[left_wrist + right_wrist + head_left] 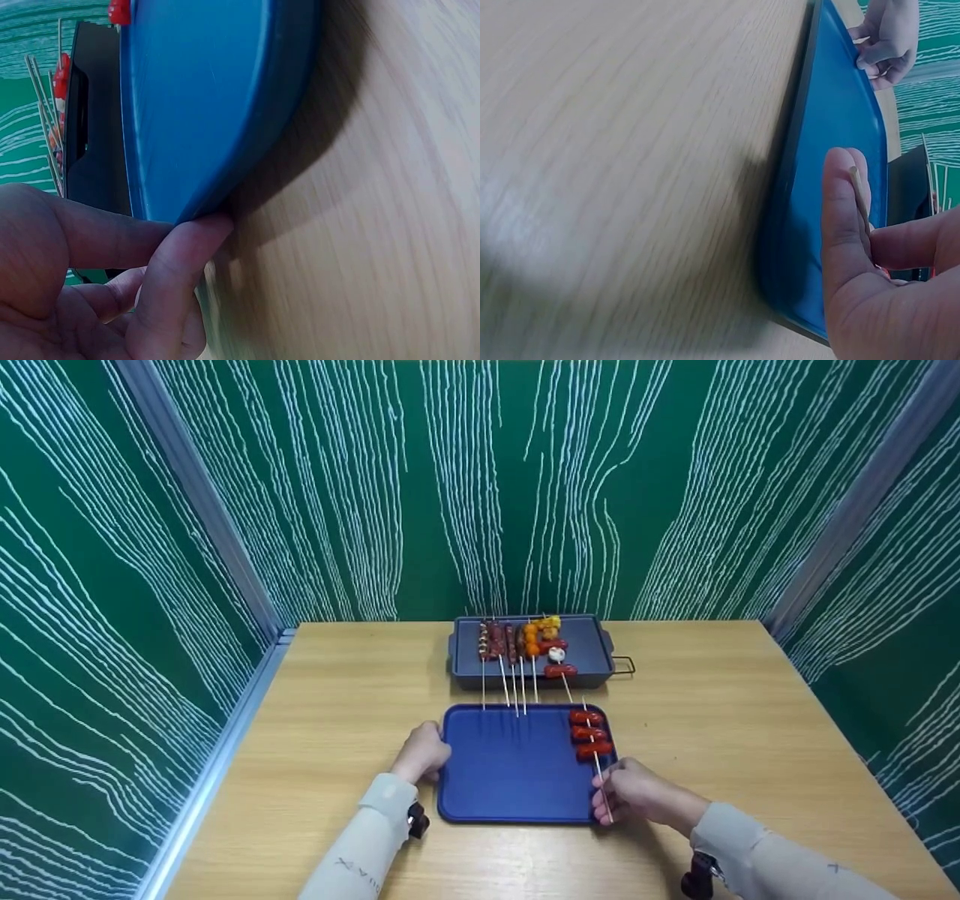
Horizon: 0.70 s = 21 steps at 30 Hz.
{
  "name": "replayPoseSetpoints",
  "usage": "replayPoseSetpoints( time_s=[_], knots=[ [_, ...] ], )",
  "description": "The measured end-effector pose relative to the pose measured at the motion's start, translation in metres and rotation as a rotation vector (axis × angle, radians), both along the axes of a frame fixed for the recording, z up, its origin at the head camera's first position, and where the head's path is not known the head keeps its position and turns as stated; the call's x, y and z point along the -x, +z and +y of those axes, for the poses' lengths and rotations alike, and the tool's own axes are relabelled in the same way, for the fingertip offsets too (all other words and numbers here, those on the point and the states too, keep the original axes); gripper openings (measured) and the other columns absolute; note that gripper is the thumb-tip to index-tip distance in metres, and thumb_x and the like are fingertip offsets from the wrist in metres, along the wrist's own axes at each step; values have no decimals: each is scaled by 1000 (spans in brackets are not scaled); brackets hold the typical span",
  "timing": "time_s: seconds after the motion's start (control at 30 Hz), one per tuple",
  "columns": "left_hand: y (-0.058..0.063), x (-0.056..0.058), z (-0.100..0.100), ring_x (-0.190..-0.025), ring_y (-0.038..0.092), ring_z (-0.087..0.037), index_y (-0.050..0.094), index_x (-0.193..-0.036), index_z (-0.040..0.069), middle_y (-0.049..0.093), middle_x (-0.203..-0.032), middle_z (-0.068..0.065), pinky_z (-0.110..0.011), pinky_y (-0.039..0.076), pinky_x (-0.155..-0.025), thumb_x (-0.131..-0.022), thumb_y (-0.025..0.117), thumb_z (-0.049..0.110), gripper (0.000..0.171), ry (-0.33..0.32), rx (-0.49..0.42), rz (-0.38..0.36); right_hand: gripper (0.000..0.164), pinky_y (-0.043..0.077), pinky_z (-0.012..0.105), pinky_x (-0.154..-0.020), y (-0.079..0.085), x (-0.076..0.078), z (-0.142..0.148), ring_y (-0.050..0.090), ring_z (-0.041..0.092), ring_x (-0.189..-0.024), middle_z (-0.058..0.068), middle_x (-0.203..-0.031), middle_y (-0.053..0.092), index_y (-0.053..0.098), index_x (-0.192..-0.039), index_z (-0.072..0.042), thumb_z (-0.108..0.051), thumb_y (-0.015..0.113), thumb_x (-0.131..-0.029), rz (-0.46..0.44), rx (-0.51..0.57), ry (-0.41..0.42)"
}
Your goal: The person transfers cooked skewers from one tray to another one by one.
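Observation:
A blue tray (517, 769) lies on the table in front of the grill. My left hand (424, 750) pinches its left rim between thumb and fingers; the left wrist view shows this hand (150, 277) at the tray edge (217, 112). At the tray's right side, my right hand (628, 793) pinches the bare stick of a sausage skewer (591, 735). Its three red sausage pieces lie along or just over the tray's right part; whether they touch it I cannot tell. The stick's end (859, 191) shows between the fingers in the right wrist view.
Behind the tray stands a dark grill box (581, 630) with a wire handle (624, 665) on its right. Several skewers lie across it, among them a mixed skewer (559, 670) and one with orange balls (532, 639); their sticks point toward the tray. Green patterned walls (510, 510) enclose the wooden table (337, 682).

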<state>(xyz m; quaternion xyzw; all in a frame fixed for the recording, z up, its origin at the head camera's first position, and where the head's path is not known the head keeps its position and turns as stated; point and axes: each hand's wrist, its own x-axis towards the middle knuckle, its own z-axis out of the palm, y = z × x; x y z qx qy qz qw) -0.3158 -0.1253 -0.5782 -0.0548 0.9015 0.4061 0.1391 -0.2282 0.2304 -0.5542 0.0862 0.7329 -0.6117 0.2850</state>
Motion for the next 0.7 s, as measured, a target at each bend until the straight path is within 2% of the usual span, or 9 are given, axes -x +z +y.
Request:
replayPoseSetpoints(
  time_s=[0.07,0.3,0.47,0.6,0.7],
  knots=[
    [-6,4,-1,-54,67,-27,53,-91,4,59,-87,-18,-38,62,-42,-91,51,-5,9,-1,-9,-5,20,67,33,-62,-1,0,-1,68,22,-64,13,-81,65,53,-110,8,11,39,-95,-6,1,-6],
    [-65,37,-14,-46,68,-23,51,-82,11,61,-76,-10,-39,60,-39,-88,51,3,10,-51,32,56,19,65,29,-58,-3,2,-2,71,18,-63,10,-78,69,58,-107,6,6,44,-94,1,-43,-11],
    [-71,40,-17,-45,68,-24,53,-82,11,62,-77,-12,-40,61,-40,-87,51,3,9,-59,-1,54,18,62,27,-54,-4,3,-4,69,16,-59,9,-72,69,62,-99,6,5,45,-92,19,-108,-19],
    [-66,37,-15,-46,69,-25,54,-85,9,64,-80,-13,-40,62,-41,-89,52,2,9,-48,9,40,19,58,25,-47,-3,4,-5,63,15,-53,8,-66,66,65,-93,5,5,47,-89,57,-200,-24],
    [-56,32,-13,-48,68,-26,53,-86,9,62,-81,-13,-39,61,-41,-90,51,0,9,-41,16,30,15,56,24,-45,-3,5,-5,60,14,-49,7,-64,64,66,-87,4,3,51,-90,106,-294,-13]
  ],
)
